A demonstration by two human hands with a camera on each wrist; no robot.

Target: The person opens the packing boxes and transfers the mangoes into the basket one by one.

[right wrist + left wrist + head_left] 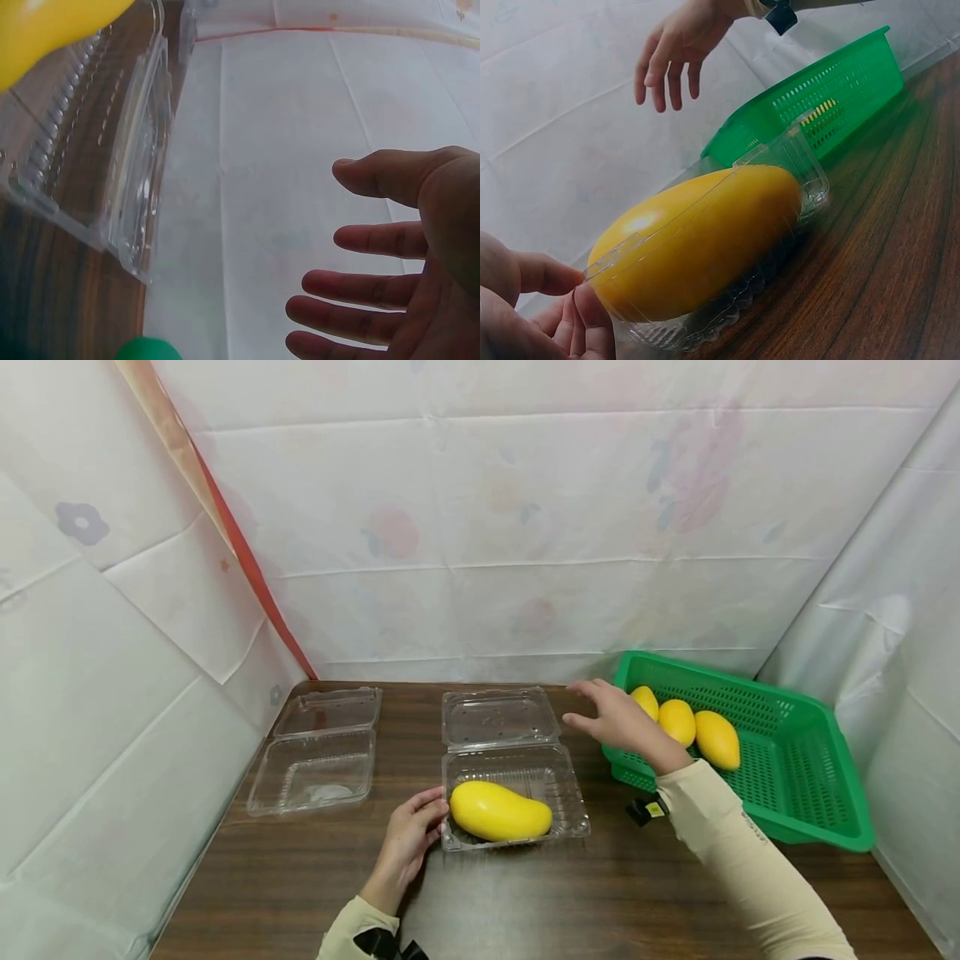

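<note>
A clear plastic clamshell box (551,774) lies with its lid folded back on the wooden table, and one yellow mango (498,812) rests along its front side. My left hand (408,835) pinches the left rim of this box between thumb and fingers; the left wrist view shows the fingertips (576,279) at the plastic edge beside the mango. Raised between the box's lid and the green basket, my right hand (618,718) has its fingers spread and holds nothing. The right wrist view shows its thumb (382,176) and fingers apart in the air.
The green plastic basket (851,777) stands at the right with several yellow mangoes (716,740) at its left end. Another opened clear clamshell box (311,772) lies at the left. White patterned sheets (480,510) hang behind the table (585,893) and at both sides.
</note>
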